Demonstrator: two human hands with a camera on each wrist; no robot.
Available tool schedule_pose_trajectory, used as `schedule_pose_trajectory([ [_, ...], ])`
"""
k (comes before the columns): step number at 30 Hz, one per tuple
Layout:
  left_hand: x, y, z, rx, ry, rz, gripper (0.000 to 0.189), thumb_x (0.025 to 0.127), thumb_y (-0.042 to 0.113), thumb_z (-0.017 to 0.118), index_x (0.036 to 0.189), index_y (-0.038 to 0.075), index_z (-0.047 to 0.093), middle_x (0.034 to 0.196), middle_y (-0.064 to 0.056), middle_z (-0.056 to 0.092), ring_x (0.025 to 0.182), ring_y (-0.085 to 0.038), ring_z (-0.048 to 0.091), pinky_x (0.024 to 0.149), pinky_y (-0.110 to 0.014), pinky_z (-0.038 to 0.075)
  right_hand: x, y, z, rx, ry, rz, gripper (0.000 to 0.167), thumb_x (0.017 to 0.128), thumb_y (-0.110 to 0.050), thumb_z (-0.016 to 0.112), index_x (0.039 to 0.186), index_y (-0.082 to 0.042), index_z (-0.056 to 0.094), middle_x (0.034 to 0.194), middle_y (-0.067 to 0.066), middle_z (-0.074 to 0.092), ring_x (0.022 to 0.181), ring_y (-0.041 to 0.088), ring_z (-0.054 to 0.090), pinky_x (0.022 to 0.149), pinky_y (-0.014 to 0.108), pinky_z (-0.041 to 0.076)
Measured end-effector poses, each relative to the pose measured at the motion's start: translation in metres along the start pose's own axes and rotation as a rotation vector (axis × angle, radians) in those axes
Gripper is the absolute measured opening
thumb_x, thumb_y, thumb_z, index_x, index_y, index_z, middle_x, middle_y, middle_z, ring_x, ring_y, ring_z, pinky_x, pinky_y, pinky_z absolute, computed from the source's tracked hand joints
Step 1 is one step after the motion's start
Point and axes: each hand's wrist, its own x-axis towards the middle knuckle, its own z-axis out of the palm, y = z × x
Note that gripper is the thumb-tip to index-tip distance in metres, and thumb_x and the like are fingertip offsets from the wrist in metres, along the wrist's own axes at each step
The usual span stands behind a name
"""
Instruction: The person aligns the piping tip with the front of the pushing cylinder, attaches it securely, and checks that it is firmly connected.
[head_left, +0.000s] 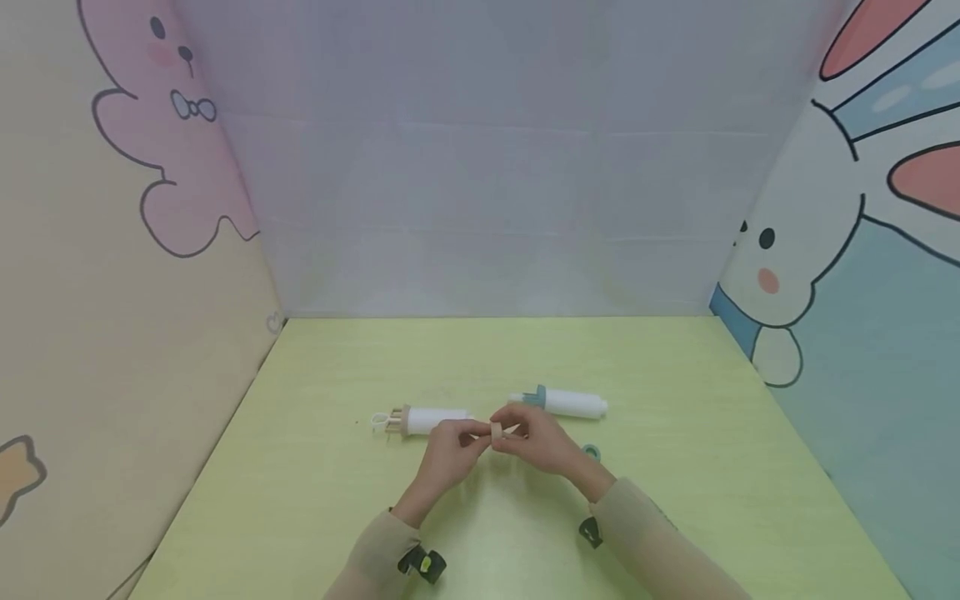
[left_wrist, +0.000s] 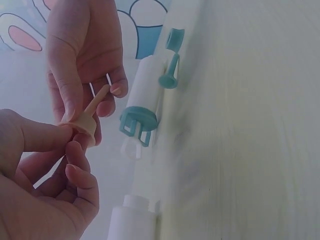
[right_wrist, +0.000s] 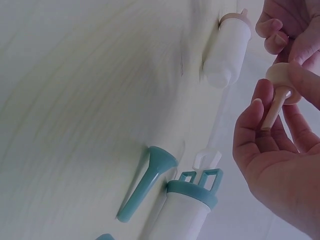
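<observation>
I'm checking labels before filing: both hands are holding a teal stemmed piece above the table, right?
Not teal: the stemmed piece is beige, as the right wrist view shows. The left hand and right hand do hold it above the table.

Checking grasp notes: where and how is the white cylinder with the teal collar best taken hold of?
The white cylinder lies on its side, so probably grip the middle of its barrel from above, across its width. The barrel is plain and round; the teal collar carries thin loops, likely a poorer hold. The right hand is nearer.
</observation>
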Motion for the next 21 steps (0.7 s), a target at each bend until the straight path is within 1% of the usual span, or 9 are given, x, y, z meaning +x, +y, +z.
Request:
schedule_pose_trajectory([
  [3,-0.001,-0.001,-0.001,0.009,0.001,0.011,0.009,0.087,0.009,0.07,0.094,0.009,0.076,0.088,0.002,0.071,0.072,-0.009,0.062,0.062,-0.026,0.05,-0.001,0.001,-0.001,0.001,0.003,0.001,0.025,0.088,-0.018,0.07,0.111,-0.009,0.065,0.105,-0.001,0.065,0.092,0.018,0.062,0.074,0.034,0.051],
  [8,-0.002,-0.003,-0.004,0.037,0.027,0.034,0.008,0.083,0.006,0.072,0.091,0.006,0.075,0.086,0.001,0.071,0.069,-0.01,0.063,0.061,-0.025,0.05,-0.002,0.006,-0.004,-0.009,0.009,0.027,0.029,0.088,-0.017,0.07,0.113,-0.003,0.064,0.106,0.0,0.065,0.09,0.02,0.063,0.073,0.034,0.051],
  [14,0.0,-0.007,-0.01,0.048,0.046,0.032,0.014,0.081,0.009,0.075,0.094,0.004,0.073,0.086,-0.003,0.07,0.067,-0.01,0.061,0.058,-0.025,0.05,-0.002,0.007,-0.005,-0.006,0.008,0.042,0.029,0.087,-0.018,0.071,0.113,-0.006,0.065,0.107,0.001,0.065,0.091,0.022,0.063,0.074,0.033,0.051],
  [17,0.001,-0.01,-0.016,0.097,0.086,0.025,0.018,0.079,0.01,0.077,0.095,0.004,0.072,0.088,-0.006,0.07,0.065,-0.01,0.059,0.056,-0.026,0.048,-0.002,0.007,-0.005,-0.006,0.008,0.043,0.029,0.087,-0.019,0.071,0.113,-0.008,0.065,0.108,0.001,0.065,0.09,0.022,0.063,0.074,0.033,0.051],
  [19,0.003,-0.013,-0.02,0.151,0.125,0.036,0.021,0.077,0.01,0.079,0.096,0.005,0.072,0.089,-0.006,0.069,0.067,-0.012,0.057,0.058,-0.027,0.047,-0.002,0.008,-0.004,-0.009,0.008,0.041,0.029,0.087,-0.019,0.071,0.113,-0.007,0.065,0.108,0.002,0.065,0.09,0.022,0.063,0.074,0.033,0.051],
  [21,0.004,-0.014,-0.026,0.199,0.159,0.055,0.025,0.074,0.011,0.082,0.097,0.005,0.072,0.092,-0.006,0.069,0.072,-0.016,0.057,0.063,-0.031,0.046,-0.002,0.008,-0.003,-0.013,0.007,0.042,0.029,0.087,-0.019,0.071,0.112,-0.006,0.065,0.107,0.002,0.065,0.089,0.022,0.063,0.073,0.034,0.051],
])
